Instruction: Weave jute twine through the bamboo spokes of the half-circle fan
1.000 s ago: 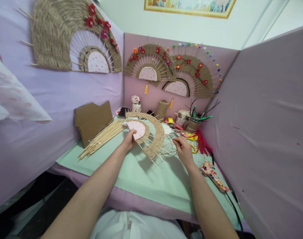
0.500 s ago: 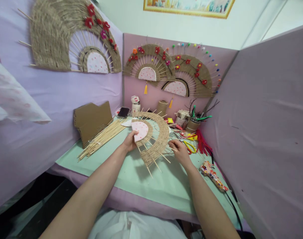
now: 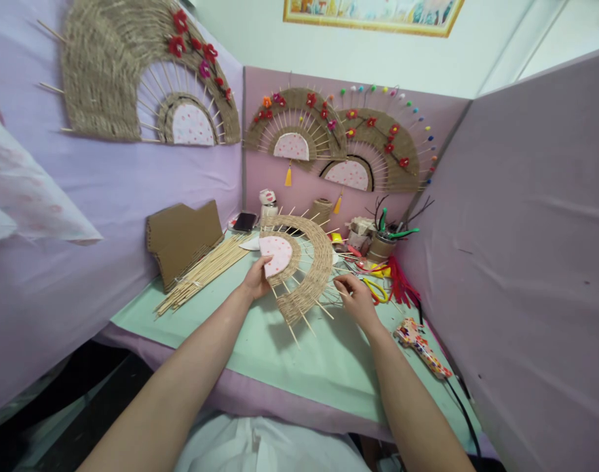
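Note:
A half-woven fan (image 3: 304, 265) of wooden skewers and jute twine, with a pink dotted half-circle at its centre, is held tilted above the green mat (image 3: 280, 347). My left hand (image 3: 257, 278) grips the fan at its pink centre, thumb on top. My right hand (image 3: 353, 295) is at the fan's right edge, fingers pinched on a thin strand of jute twine (image 3: 336, 295) that runs into the weave.
A bundle of skewers (image 3: 206, 269) and a cardboard piece (image 3: 181, 239) lie at the left. A twine spool (image 3: 322, 210), phone (image 3: 244, 221), scissors (image 3: 375, 288), red pipe cleaners (image 3: 402, 282) and a patterned glue gun (image 3: 422, 347) crowd the back and right. Finished fans hang on the partition walls.
The fan has tipped up and turned a little toward the left. My right hand has moved left and closer to the fan's edge with the twine.

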`<state>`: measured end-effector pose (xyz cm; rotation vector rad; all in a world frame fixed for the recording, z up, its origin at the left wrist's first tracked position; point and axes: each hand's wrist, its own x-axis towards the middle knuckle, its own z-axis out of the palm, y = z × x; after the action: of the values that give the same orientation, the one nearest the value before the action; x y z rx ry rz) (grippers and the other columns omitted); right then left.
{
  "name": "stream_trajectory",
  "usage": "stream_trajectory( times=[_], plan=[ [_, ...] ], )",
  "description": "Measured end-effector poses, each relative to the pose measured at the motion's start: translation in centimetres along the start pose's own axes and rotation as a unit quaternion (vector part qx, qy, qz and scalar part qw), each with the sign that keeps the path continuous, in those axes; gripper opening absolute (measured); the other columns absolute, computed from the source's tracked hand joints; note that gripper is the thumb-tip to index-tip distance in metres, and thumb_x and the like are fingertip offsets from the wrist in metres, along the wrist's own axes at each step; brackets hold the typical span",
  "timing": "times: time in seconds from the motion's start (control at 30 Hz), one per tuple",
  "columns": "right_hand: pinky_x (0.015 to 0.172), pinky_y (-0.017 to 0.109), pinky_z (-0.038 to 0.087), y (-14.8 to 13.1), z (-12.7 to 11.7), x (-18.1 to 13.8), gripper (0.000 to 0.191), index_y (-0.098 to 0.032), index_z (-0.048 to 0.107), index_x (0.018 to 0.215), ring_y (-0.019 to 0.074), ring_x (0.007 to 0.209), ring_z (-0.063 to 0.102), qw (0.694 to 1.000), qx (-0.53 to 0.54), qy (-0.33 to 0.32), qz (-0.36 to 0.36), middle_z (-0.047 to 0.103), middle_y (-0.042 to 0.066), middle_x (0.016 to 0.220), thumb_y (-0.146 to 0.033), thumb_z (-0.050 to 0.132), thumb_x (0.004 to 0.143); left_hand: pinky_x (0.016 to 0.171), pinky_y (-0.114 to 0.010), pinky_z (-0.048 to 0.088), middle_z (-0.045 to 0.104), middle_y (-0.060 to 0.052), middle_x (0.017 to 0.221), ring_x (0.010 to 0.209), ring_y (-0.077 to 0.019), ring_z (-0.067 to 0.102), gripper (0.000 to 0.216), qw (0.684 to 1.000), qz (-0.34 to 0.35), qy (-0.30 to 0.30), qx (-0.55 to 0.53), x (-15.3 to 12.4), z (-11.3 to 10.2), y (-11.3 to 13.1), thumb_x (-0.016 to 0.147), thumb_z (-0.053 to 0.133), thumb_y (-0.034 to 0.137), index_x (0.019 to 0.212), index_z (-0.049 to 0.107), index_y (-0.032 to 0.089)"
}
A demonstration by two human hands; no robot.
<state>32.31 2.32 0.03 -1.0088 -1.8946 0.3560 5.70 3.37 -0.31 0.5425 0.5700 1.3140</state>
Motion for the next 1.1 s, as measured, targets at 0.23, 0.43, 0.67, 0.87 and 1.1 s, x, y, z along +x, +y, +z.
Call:
stream_trajectory(
  times=[0.23, 0.43, 0.67, 0.87, 1.1],
  plan=[
    [0.062, 0.028, 0.041, 0.3, -0.3, 0.2, 0.015, -0.018, 0.061, 0.079, 0.0160, 0.067, 0.052, 0.999, -0.019, 0.047, 0.003, 0.061, 0.004, 0.076, -0.029, 0.050, 0.082, 0.075, -0.033, 0.052, 0.072, -0.012, 0.091, 0.079, -0.0216, 0.068, 0.045, 1.000, 0.006, 0.016, -0.007, -0.3, 0.4, 0.2, 0.080, 0.049, 0.023, 0.121, 0.054, 0.006],
    [0.065, 0.029, 0.041, 0.6, -0.4, 0.2, 0.017, -0.018, 0.062, 0.080, 0.0172, 0.069, 0.053, 0.999, -0.025, 0.044, -0.002, 0.062, 0.005, 0.076, -0.030, 0.051, 0.082, 0.062, -0.028, 0.052, 0.072, -0.010, 0.082, 0.070, -0.0197, 0.067, 0.039, 0.999, 0.018, 0.014, -0.032, -0.6, 0.6, 0.6, 0.079, 0.049, 0.024, 0.113, 0.059, 0.007],
    [0.064, 0.030, 0.043, 1.3, -0.3, 0.4, 0.027, -0.017, 0.064, 0.082, 0.0184, 0.069, 0.056, 0.993, 0.080, 0.036, 0.081, 0.065, 0.005, 0.075, -0.042, 0.055, 0.080, 0.051, -0.026, 0.049, 0.070, -0.008, 0.070, 0.055, -0.0173, 0.064, 0.035, 0.998, -0.013, 0.051, -0.023, -0.2, -0.4, 0.9, 0.076, 0.053, 0.028, 0.103, 0.062, 0.009],
    [0.068, 0.030, 0.045, 0.8, -0.8, 0.6, 0.030, -0.017, 0.063, 0.078, 0.0166, 0.071, 0.057, 0.962, 0.225, 0.020, 0.154, 0.065, 0.005, 0.075, -0.047, 0.061, 0.075, 0.053, -0.027, 0.051, 0.071, -0.010, 0.073, 0.058, -0.0187, 0.066, 0.036, 0.998, -0.031, 0.057, -0.015, -0.3, -0.2, 0.9, 0.076, 0.051, 0.027, 0.102, 0.062, 0.007],
    [0.061, 0.027, 0.047, 1.0, -1.1, 0.7, 0.027, -0.020, 0.059, 0.078, 0.0127, 0.062, 0.052, 0.911, 0.358, 0.022, 0.205, 0.059, 0.001, 0.068, -0.044, 0.067, 0.070, 0.047, -0.025, 0.050, 0.070, -0.010, 0.069, 0.053, -0.0182, 0.064, 0.034, 0.996, -0.032, 0.080, -0.011, -0.6, 0.4, 1.0, 0.076, 0.052, 0.028, 0.099, 0.063, 0.006]
  ],
)
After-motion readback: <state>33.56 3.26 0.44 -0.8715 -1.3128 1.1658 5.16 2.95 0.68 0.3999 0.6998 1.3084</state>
